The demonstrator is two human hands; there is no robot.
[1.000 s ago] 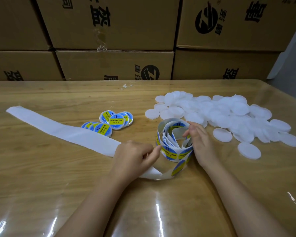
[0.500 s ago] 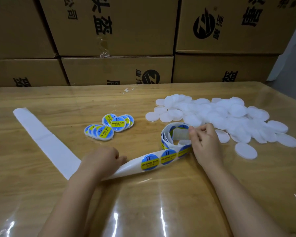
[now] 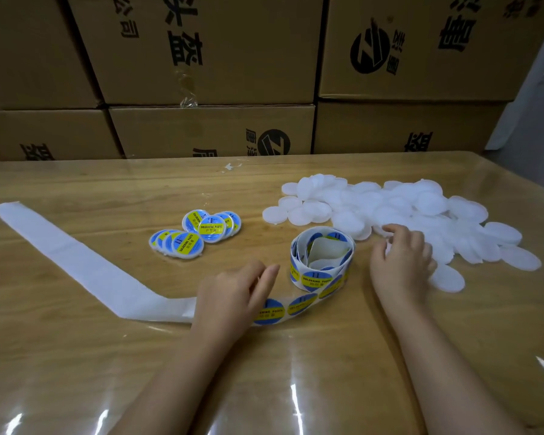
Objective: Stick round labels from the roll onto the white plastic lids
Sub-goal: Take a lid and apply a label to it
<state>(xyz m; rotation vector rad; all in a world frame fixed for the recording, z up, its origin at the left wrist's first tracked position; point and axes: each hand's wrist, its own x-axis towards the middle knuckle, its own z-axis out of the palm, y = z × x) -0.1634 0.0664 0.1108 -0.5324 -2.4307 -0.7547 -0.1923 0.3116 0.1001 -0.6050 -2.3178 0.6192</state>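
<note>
the label roll point(image 3: 322, 259), reading "soldering paste", stands on the table point(image 3: 76, 356); the left hand point(image 3: 233, 296) lies relaxed on its unrolled strip point(image 3: 302, 304). the right hand point(image 3: 402, 262) curls on the white lids point(image 3: 421, 208) heaped at right, grip unclear. labelled lids point(image 3: 195, 233) sit left of the roll.

**Desk** point(image 3: 76, 356): I see pale wood grain under a clear, glossy plastic sheet that throws bright streaks along the near edge.

**White plastic lids** point(image 3: 421, 208), heaped toward the right edge: matt, smooth, slightly translucent.

**Roll of labels** point(image 3: 318, 279), at mid-desk: paper with a glossy blue-and-yellow print. Its inner face is plain white.

**Backing strip** point(image 3: 76, 262), running to the left edge: white, smooth and paper-like, with a faint sheen.

**Labelled lids** point(image 3: 212, 229), left of centre: I see glossy printed faces and white plastic rims.

**Cardboard boxes** point(image 3: 233, 58), beyond the far edge: brown, matt, printed in black, with clear shiny tape point(image 3: 187, 80) on one seam.
</note>
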